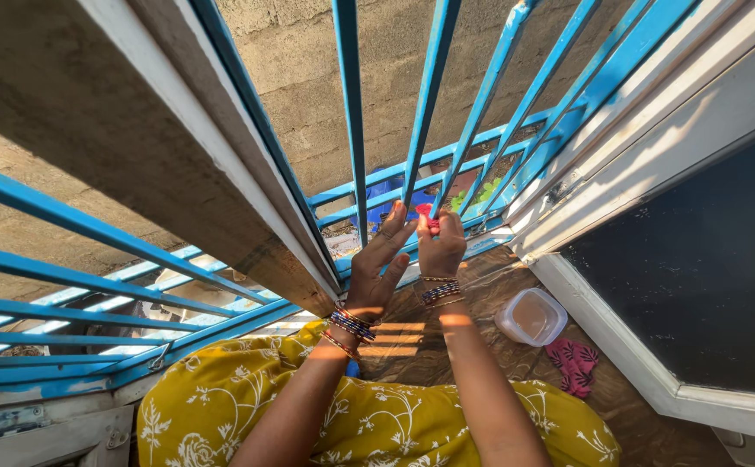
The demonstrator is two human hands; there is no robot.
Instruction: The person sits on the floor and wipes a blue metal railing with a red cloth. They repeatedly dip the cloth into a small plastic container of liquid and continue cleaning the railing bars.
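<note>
My right hand (441, 244) is raised toward the blue window bars (353, 121) and pinches a small red object (427, 214) between fingers and thumb. My left hand (377, 264) is beside it with fingers spread, fingertips close to the red object and to a thin line that seems to run across there; whether they touch is unclear. Both wrists wear several coloured bangles. A yellow floral garment (248, 406) covers my lap below the arms.
A pale plastic tub (531, 317) sits on the brown sill under a clear plastic sheet, with a red patterned cloth (574, 363) next to it. A white-framed dark window pane (697, 259) stands open at the right. A concrete block wall lies beyond the grille.
</note>
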